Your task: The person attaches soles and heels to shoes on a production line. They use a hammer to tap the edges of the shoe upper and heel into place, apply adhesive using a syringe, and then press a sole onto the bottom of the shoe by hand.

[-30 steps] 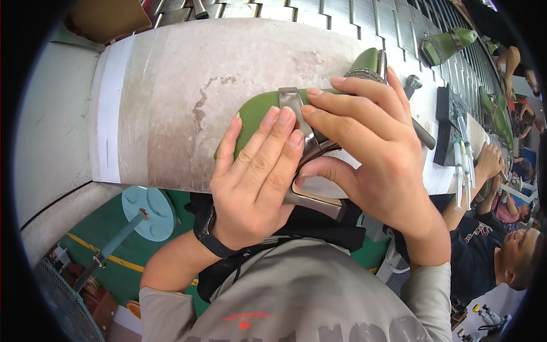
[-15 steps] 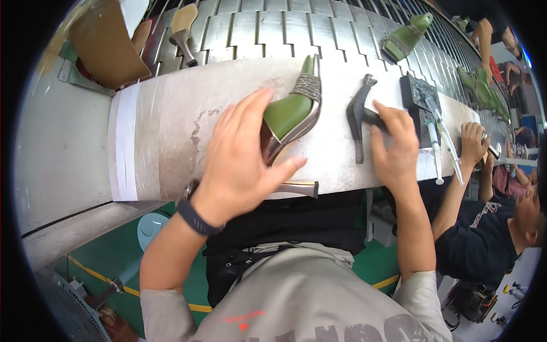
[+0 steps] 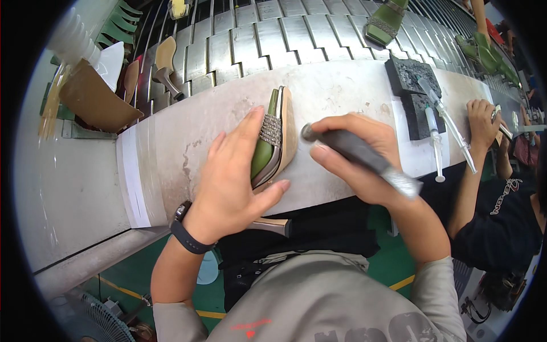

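Observation:
A green high-heeled shoe [image 3: 261,158] with a glittery strap lies on its side on the bench, its tan sole facing right. My left hand [image 3: 225,182] is wrapped over the shoe from the left, thumb low beside the sole. Below that thumb, the shoe's heel [image 3: 272,226] juts past the bench's near edge. My right hand [image 3: 373,151] grips a dark metal hammer [image 3: 356,149], held just right of the shoe and apart from it. The hammer's shiny end is smeared by motion.
Two dark blocks [image 3: 411,77] and two syringes [image 3: 436,145] lie on the bench [image 3: 336,176] to the right. Beyond the bench runs a slatted metal conveyor [image 3: 250,40] with another green shoe [image 3: 387,21] and a tan heeled sole [image 3: 166,54]. A co-worker's hand [image 3: 483,122] is at far right.
My right hand has picked up the hammer from the bench and brought it left toward the shoe. My left hand has taken hold of the shoe and turned its sole rightward.

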A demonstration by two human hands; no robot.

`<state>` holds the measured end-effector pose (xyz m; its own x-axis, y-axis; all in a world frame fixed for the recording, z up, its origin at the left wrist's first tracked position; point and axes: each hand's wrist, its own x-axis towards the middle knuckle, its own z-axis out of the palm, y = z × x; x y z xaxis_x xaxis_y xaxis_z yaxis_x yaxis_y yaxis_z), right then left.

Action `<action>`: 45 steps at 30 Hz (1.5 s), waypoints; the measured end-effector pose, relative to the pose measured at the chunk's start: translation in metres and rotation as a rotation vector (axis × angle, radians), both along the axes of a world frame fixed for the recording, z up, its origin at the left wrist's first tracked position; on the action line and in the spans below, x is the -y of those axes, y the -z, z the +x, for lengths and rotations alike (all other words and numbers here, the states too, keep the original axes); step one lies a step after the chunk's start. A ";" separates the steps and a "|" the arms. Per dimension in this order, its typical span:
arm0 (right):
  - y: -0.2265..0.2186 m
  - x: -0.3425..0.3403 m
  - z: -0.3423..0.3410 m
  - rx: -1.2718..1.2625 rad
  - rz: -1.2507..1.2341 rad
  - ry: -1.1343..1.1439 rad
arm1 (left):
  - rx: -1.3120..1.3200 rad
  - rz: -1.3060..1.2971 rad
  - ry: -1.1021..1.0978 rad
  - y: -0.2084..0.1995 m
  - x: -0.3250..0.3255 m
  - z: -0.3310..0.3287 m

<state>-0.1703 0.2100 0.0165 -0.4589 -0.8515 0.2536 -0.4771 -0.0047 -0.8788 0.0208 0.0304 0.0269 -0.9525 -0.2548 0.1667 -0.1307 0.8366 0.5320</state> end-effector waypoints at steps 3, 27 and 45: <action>-0.014 0.004 -0.001 0.390 -0.205 -0.022 | 0.012 0.060 0.002 0.003 -0.003 -0.006; -0.028 0.082 -0.037 0.429 0.100 0.028 | -0.001 0.077 0.036 0.006 0.007 -0.007; 0.015 0.001 0.077 0.034 -0.314 0.066 | -0.070 0.125 0.020 0.009 0.005 -0.003</action>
